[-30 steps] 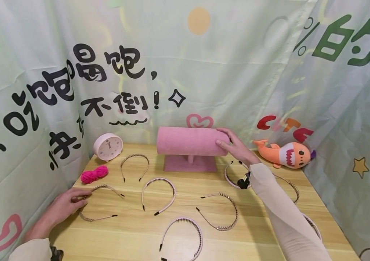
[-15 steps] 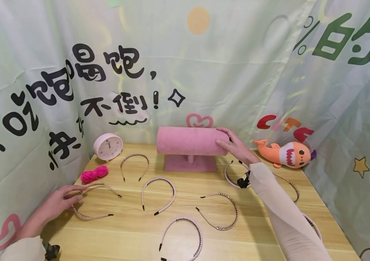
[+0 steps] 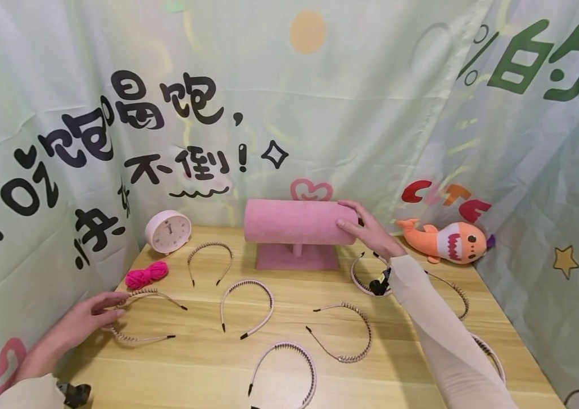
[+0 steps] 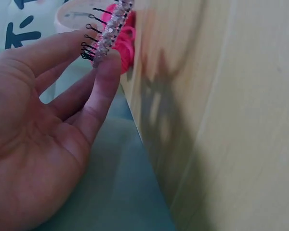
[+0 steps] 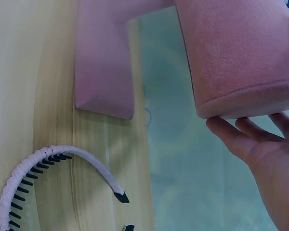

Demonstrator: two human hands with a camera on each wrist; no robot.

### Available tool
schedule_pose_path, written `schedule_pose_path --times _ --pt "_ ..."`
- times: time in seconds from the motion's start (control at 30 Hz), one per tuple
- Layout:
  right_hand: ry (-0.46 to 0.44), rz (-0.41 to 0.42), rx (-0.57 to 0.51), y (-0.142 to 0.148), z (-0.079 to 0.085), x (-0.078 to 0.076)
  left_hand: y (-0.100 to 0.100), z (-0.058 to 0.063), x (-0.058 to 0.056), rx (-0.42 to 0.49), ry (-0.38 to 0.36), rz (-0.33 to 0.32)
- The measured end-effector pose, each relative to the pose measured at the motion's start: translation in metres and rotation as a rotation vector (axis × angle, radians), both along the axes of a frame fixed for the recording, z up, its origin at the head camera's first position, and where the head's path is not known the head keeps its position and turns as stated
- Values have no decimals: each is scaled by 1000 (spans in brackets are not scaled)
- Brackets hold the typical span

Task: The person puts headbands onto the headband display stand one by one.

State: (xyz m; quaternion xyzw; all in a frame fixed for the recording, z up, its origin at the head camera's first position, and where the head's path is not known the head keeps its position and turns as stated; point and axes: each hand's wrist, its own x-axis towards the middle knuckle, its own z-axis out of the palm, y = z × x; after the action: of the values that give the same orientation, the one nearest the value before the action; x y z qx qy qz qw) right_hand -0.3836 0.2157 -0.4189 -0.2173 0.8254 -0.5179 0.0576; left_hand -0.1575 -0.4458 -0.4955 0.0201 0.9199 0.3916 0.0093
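Observation:
In the head view, my left hand (image 3: 82, 322) is at the table's left edge. Its thumb and fingers pinch the arched middle of a beaded headband (image 3: 138, 339), whose two tips point right. Close up in the left wrist view, that headband (image 4: 113, 31) shows sparkly beads and dark wire loops. My right hand (image 3: 371, 230) holds the right end of a pink plush roll stand (image 3: 294, 221), thumb in front and fingers over the top. From the right wrist, the fingertips touch the rim of the roll (image 5: 245, 57). The stand is upright on its flat base.
Several other headbands lie around the table, such as a pink headband (image 3: 271, 301) and a beaded headband (image 3: 368, 332). Pink yarn (image 3: 146, 275) and a round clock (image 3: 168, 232) sit at back left. An orange plush toy (image 3: 453, 243) lies at back right.
My left hand has shifted left, drawing the pinched headband a short way with it. The right hand stays on the stand's right end.

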Motion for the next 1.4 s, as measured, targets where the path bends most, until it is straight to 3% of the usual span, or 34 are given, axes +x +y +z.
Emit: schedule_pose_path --times 0.3,0.67,0.9,1.0,1.4 --pt "-54 -10 -20 -1 0 2 1 6 4 186 -120 47" --pt "-55 -15 -9 -1 0 3 0 7 2 191 -76 23" --pt "-39 -9 -7 -1 0 2 3 14 3 231 -149 67" --pt "-36 -13 -5 0 0 3 4 18 3 276 -165 57" --pt "-57 -18 -18 -1 -2 1 9 30 -2 367 -37 15"
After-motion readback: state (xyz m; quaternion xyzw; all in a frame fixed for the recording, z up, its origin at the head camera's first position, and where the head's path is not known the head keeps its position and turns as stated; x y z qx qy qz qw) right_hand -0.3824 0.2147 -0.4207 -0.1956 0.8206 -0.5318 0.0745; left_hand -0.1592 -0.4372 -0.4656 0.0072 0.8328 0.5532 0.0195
